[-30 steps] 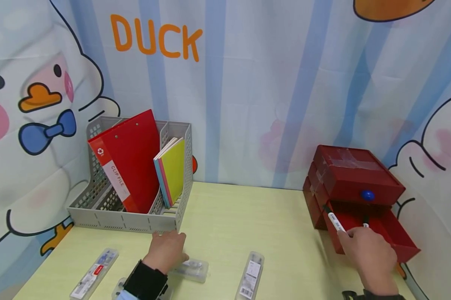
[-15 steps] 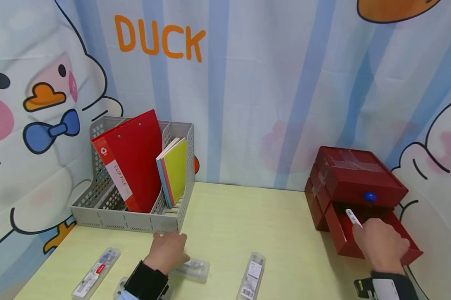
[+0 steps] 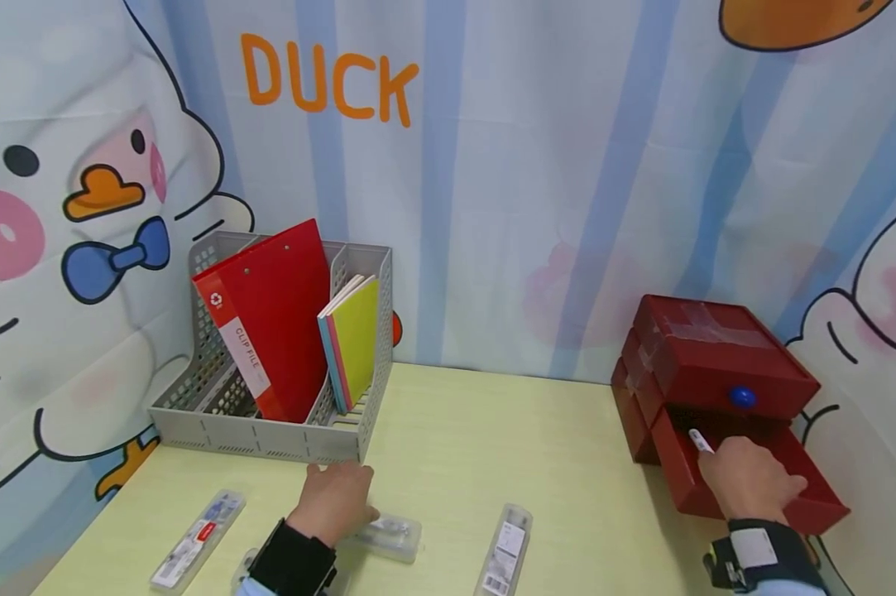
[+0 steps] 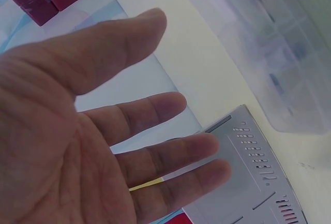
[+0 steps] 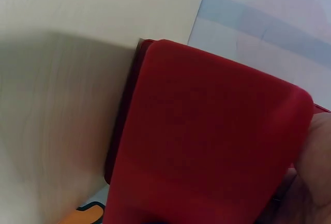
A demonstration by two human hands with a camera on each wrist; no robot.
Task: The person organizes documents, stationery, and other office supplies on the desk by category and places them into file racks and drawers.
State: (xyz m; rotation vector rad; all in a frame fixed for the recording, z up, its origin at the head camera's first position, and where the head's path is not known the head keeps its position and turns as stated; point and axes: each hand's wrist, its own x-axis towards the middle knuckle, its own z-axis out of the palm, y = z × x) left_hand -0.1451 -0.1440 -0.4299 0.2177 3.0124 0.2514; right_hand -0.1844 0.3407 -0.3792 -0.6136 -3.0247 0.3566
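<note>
My right hand [image 3: 749, 480] reaches into the pulled-out lower drawer [image 3: 827, 505] of a dark red cabinet [image 3: 716, 339]. It pinches a white marker [image 3: 701, 440], whose far end shows beyond the fingers. In the right wrist view the drawer's red outer side [image 5: 207, 131] hides most of the hand [image 5: 315, 162]. Over the table my left hand [image 3: 336, 501] hovers with its fingers loosely extended. Its palm [image 4: 46, 141] holds nothing in the left wrist view. Next to it lies a clear plastic case [image 3: 391, 538].
A grey perforated organizer [image 3: 261, 439] at the left holds a red clip file [image 3: 284, 331] and thin coloured booklets [image 3: 354, 339]. Another clear case [image 3: 503, 550] lies mid-table, and a labelled one [image 3: 198, 538] at the left. A printed duck curtain [image 3: 492, 207] hangs behind.
My right hand has moved right and further into the drawer, lowering the marker inside. The left hand has stayed in place. The head view has shifted slightly.
</note>
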